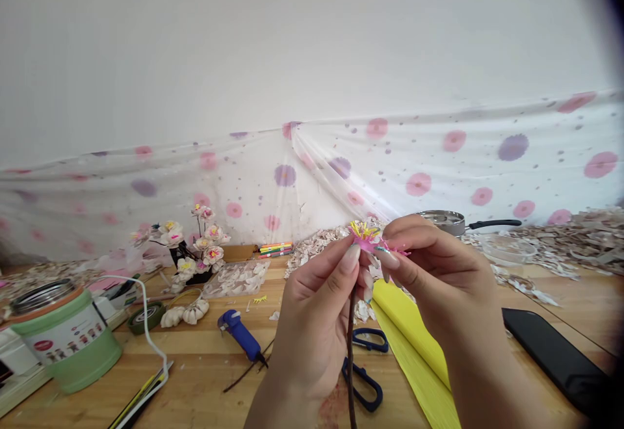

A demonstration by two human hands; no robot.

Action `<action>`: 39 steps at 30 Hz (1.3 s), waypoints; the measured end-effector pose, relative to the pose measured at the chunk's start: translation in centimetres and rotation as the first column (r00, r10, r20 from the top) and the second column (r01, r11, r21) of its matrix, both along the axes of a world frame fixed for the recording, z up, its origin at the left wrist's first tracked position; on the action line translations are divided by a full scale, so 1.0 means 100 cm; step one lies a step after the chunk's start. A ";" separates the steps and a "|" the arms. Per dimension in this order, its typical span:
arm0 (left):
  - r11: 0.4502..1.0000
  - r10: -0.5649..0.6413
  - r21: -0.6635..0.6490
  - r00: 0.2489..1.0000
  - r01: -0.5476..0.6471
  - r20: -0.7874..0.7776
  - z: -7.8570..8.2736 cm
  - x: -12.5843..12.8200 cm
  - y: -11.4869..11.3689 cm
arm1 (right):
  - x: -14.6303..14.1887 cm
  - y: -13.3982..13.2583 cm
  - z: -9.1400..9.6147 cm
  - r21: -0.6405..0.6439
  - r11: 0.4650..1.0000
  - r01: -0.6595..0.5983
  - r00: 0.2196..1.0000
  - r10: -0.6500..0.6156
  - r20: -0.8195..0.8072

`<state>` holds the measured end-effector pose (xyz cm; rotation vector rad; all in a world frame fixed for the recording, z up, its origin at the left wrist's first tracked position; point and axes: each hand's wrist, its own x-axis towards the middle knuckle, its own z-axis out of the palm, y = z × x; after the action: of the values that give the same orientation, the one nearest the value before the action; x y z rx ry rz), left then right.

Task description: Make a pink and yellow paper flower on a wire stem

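Pink crepe-paper flower (366,237) with yellow fringed stamens, atop a thin dark stem (350,351): left hand (312,331) pinches the stem, right hand (439,273) fingertips closed on petals, above wooden table (205,370).

Bright, even daylight, soft shadows; dark vignette and blur at right edge.

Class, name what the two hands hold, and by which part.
Left hand grips a thin dark stem just below its pink-and-yellow paper flower; right hand pinches the flower's petals.
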<state>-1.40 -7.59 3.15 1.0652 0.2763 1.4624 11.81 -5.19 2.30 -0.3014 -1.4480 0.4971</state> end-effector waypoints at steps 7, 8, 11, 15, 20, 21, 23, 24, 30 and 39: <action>0.994 -0.104 -0.030 0.993 0.106 0.064 0.000 0.003 -0.004 | -0.003 0.001 -0.001 -0.021 0.999 -0.036 0.999 0.035 -0.039; 0.992 -0.118 -0.037 0.990 0.121 0.074 0.000 0.003 -0.004 | -0.003 0.002 -0.001 -0.025 0.999 -0.043 0.998 0.042 -0.046; 0.984 -0.164 -0.060 0.982 0.170 0.092 0.000 0.004 -0.005 | -0.004 0.002 -0.001 -0.037 0.998 -0.054 0.997 0.052 -0.058; 0.979 -0.189 -0.056 0.978 0.194 0.083 0.000 0.004 -0.003 | -0.004 0.001 -0.001 -0.031 0.999 -0.045 0.997 0.042 -0.070; 0.978 -0.207 -0.008 0.978 0.208 0.034 -0.002 0.004 0.001 | -0.003 0.000 -0.001 -0.013 1.000 0.000 0.998 -0.001 -0.066; 0.978 -0.208 -0.002 0.978 0.208 0.027 -0.002 0.004 0.001 | -0.003 -0.001 -0.001 -0.008 1.000 0.006 0.998 -0.007 -0.064; 0.977 -0.212 0.005 0.977 0.212 0.027 -0.003 0.003 0.002 | -0.003 -0.002 -0.001 0.003 1.000 0.011 0.998 -0.011 -0.064; 0.976 -0.217 0.003 0.975 0.217 0.035 -0.004 0.003 0.002 | -0.003 -0.002 -0.001 0.006 1.000 0.012 0.998 -0.012 -0.068; 0.949 -0.309 -0.025 0.945 0.313 0.106 -0.005 0.004 0.002 | -0.004 -0.004 -0.001 0.036 0.999 0.007 0.997 -0.004 -0.081; 0.917 -0.398 0.062 0.913 0.393 0.095 -0.010 0.003 0.008 | -0.003 -0.006 0.000 0.120 0.989 0.087 0.995 -0.081 -0.049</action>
<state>-1.08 -6.77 2.14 1.0043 -0.0478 1.1549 11.52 -5.81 2.30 -0.2512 -1.4102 0.3430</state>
